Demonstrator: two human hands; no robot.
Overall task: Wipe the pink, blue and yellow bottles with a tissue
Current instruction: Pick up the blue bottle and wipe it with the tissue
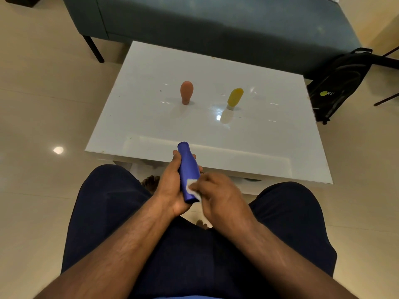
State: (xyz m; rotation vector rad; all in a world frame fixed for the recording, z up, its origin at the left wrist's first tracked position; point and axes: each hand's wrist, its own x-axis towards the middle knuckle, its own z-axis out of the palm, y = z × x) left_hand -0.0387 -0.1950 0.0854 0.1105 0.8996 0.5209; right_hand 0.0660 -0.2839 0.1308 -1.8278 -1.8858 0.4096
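Nearest, the left hand (170, 186) grips the blue bottle (189, 172) around its middle, just before the bench (151, 130); the right hand (216, 190) pinches a tissue (192, 186) against its lower body. It looks light, smooth and likely slippery. Beyond it stand the pink bottle (186, 92) and yellow bottle (235, 97); most of the tissue is hidden

A home living room. A dark teal sofa (216, 20) on thin black legs stands along the far edge of a low glossy white coffee table (151, 117). The floor (32, 104) is polished cream tile, and a black backpack (339, 83) sits on it past the table's right corner.
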